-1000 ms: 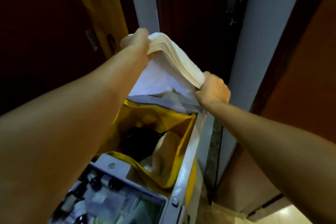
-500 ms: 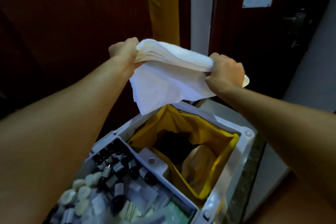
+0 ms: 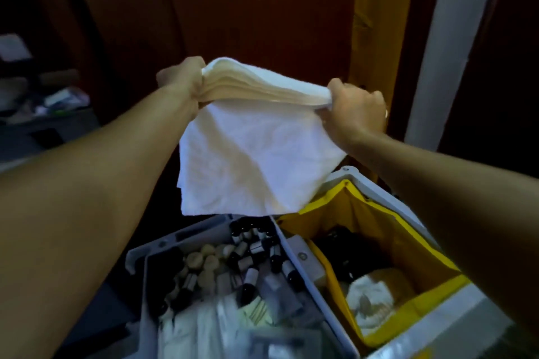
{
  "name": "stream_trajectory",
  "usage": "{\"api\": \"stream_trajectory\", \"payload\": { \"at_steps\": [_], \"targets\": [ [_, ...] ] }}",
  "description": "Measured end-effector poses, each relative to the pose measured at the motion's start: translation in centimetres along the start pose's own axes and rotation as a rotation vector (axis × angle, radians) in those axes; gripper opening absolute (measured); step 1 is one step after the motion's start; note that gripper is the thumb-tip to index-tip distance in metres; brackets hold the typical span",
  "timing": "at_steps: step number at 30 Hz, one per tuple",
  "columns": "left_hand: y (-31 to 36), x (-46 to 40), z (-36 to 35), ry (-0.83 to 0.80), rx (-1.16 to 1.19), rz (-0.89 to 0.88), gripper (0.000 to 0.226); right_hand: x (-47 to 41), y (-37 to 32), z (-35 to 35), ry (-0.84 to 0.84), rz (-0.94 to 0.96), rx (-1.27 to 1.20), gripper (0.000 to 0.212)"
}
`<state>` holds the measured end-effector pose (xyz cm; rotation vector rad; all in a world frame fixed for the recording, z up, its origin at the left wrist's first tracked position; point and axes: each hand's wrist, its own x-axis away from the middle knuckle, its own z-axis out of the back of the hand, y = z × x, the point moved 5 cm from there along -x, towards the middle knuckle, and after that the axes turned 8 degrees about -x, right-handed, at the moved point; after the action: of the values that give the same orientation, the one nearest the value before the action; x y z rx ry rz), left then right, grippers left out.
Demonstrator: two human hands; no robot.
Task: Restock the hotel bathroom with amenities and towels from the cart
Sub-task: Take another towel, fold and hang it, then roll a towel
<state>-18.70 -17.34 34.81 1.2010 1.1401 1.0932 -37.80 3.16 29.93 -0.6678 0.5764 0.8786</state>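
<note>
A folded white towel (image 3: pixel 248 151) hangs in the air above the cart (image 3: pixel 294 251). My left hand (image 3: pixel 183 76) grips its left top corner and my right hand (image 3: pixel 354 108) grips the right top corner, both fists closed on the bunched layers. The towel's lower edge droops over the cart's grey amenity tray (image 3: pixel 163 248), which holds several small dark bottles (image 3: pixel 253 259) and pale round caps (image 3: pixel 204 256). Beside the tray sits the yellow linen bag (image 3: pixel 388 230) with crumpled white cloth (image 3: pixel 370 297) inside.
Dark red-brown wooden panels (image 3: pixel 233 9) fill the background. A white door frame (image 3: pixel 455 46) rises at right with a yellow hanging cloth (image 3: pixel 379 23) beside it. A dim shelf with items (image 3: pixel 43 102) sits at far left.
My view has swung left, so the cart's amenity tray is now in front. Both hands have carried the towel leftward and spread it wider, away from the doorway.
</note>
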Motion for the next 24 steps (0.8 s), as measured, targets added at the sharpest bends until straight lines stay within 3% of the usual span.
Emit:
{"api": "stream_trajectory", "payload": {
  "at_steps": [4, 8, 10, 15, 22, 24],
  "targets": [
    [-1.9, -0.5, 5.4, 0.118, 0.039, 0.033, 0.026, 0.9, -3.7, -1.4, 0.015, 0.084, -0.077, 0.019],
    [-5.3, -7.0, 11.1, 0.160, 0.063, 0.068, 0.072, 1.3, -6.7, -1.5, 0.022, 0.131, -0.083, 0.024],
    [-7.0, -9.7, 13.6, 0.179, 0.064, 0.096, 0.084, 1.7, -7.9, -1.5, 0.014, 0.155, -0.091, 0.025],
    [-6.3, -2.7, 16.8, 0.183, 0.039, 0.068, 0.053, 3.4, -10.0, -1.3, -0.004, 0.227, -0.107, 0.028],
    [-6.1, -1.9, 21.3, 0.093, -0.032, 0.015, 0.050, 3.4, -13.7, 1.0, -0.036, 0.279, -0.137, 0.026],
    [-5.6, -0.3, 22.3, 0.097, -0.098, -0.013, 0.039, 3.9, -14.4, 1.3, -0.033, 0.263, -0.144, 0.028]
  ]
}}
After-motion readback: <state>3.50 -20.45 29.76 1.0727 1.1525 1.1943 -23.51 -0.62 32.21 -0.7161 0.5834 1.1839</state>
